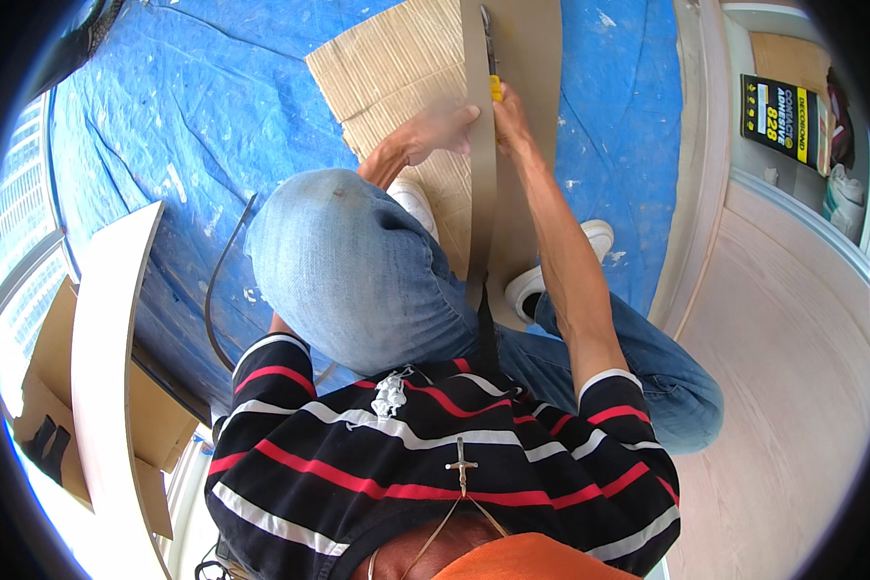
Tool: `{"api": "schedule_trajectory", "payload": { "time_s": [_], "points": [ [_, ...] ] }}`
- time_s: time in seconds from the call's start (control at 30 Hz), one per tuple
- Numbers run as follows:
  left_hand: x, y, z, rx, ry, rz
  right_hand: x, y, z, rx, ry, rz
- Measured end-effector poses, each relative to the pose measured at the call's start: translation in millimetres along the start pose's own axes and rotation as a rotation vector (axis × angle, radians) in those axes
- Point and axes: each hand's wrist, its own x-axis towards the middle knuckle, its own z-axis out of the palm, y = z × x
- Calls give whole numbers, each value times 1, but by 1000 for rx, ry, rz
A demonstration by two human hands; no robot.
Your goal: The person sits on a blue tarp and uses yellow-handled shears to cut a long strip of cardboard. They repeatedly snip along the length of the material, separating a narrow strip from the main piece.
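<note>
A long brown-grey sheet, apparently laminate, lies over corrugated cardboard before me. A narrow strip of the same colour stands up along it towards my body. My right hand, at the strip's right side, is closed on the yellow handles of hand snips, whose dark metal blades point away from me beside the strip. My left hand is blurred at the strip's left edge, thumb and fingertips close to it; whether it grips the strip is unclear.
A blue tarpaulin covers the floor. At the left stand a curved white panel and cardboard pieces; a thin dark strip lies nearby. To the right are a pale wood-grain panel and a contact adhesive container in a recess.
</note>
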Motion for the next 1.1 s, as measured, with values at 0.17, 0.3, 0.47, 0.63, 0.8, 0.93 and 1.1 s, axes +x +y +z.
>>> {"api": "schedule_trajectory", "payload": {
  "time_s": [0.17,0.3,0.47,0.63,0.8,0.93,1.1],
  "points": [
    [-1,4,2,12,-4,9,-2,3,-4,47,-36,-40],
    [-4,7,4,-27,-16,29,2,-9,-2,25,-19,26],
    [-8,8,3,-14,11,33,-1,-18,0,-10,-19,46],
    [-7,8,2,-4,0,28,1,-13,1,-17,1,-24],
    [-6,7,4,-19,27,23,11,-10,-3,-40,12,-20],
    [-8,7,2,-33,13,20,16,-9,-2,-44,-2,5],
    [-10,8,3,-45,13,28,13,-7,1,-104,58,-38]
  ]
}}
